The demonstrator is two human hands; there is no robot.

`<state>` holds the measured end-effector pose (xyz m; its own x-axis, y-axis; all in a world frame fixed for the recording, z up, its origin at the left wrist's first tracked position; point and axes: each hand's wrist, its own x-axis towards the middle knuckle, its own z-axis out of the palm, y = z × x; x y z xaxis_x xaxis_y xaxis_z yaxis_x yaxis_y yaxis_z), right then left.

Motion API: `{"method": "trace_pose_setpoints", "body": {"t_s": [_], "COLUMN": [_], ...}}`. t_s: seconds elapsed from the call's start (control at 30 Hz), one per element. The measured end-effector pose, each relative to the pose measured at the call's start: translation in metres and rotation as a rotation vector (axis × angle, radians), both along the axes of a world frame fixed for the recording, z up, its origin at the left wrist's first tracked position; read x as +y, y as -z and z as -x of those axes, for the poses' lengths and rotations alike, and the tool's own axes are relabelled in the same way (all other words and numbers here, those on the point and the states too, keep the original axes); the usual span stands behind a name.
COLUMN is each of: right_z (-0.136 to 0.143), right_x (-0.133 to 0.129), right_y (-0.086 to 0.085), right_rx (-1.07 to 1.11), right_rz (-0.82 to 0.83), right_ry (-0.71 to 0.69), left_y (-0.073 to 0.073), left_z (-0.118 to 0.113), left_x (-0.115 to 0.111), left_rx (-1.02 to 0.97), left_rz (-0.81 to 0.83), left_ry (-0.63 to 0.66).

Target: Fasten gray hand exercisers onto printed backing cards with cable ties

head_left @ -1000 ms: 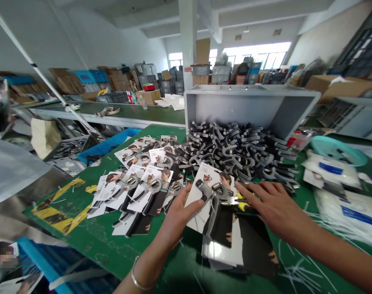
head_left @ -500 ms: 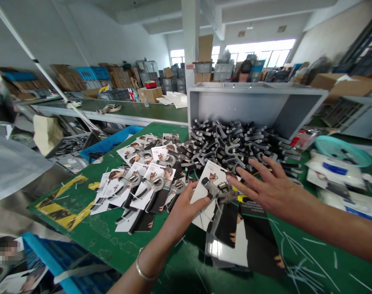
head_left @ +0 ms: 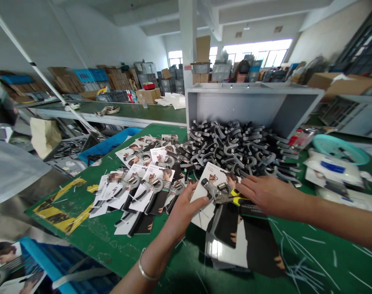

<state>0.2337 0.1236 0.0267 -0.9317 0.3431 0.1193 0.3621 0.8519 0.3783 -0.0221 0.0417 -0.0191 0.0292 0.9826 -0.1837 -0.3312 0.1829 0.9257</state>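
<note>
My left hand [head_left: 184, 210] grips the left edge of a printed card [head_left: 201, 216], thumb on top. A grey and black hand grip exerciser [head_left: 210, 190] with a metal spring lies against the card's face. My right hand [head_left: 267, 194] is closed on yellow-handled pliers [head_left: 237, 198], whose metal jaws lie by the spring; a thin white tie end hangs below. Under the held card lies a stack of printed cards [head_left: 262, 249]. To the left are several carded hand grips [head_left: 152, 185], overlapping one another. Behind both hands spreads a heap of loose hand grips [head_left: 231, 147].
A grey crate [head_left: 237, 108] lies tipped on its side behind the heap. Cut white tie ends [head_left: 305, 271] litter the green table [head_left: 103, 251]. At right are a turquoise basin [head_left: 354, 159] and white packets [head_left: 326, 167]. A blue crate [head_left: 47, 261] stands lower left. Beyond the crate is another person.
My right hand's spread fingers have closed around the pliers' yellow handles, and the hand sits slightly lower. The left hand keeps its hold on the card. The view has shifted slightly.
</note>
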Motion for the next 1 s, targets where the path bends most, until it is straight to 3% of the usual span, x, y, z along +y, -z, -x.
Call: {"method": "trace_pose_setpoints", "body": {"t_s": [0.13,0.23,0.43,0.73,1.0], "right_z": [-0.003,-0.002,0.009,0.024,0.015], "right_x": [-0.032,-0.047,-0.025,-0.032,-0.019], "right_y": [0.011,0.012,0.011,0.028,0.044], "right_rx": [0.105,0.164,0.173,0.124,0.243], "right_rz": [0.211,0.166,-0.034,-0.043,0.098], "right_ry": [-0.068,-0.163,0.085,0.111,-0.073], "left_y": [0.008,0.011,0.007,0.009,0.023], "left_z": [0.002,0.003,-0.010,-0.016,-0.019], "left_x": [0.002,0.003,0.000,0.000,-0.001], "left_rx": [-0.125,-0.132,-0.121,-0.111,-0.091], "left_rz": [0.049,0.012,-0.040,-0.024,-0.068], "left_ry": [-0.057,-0.118,-0.064,-0.092,-0.075]}}
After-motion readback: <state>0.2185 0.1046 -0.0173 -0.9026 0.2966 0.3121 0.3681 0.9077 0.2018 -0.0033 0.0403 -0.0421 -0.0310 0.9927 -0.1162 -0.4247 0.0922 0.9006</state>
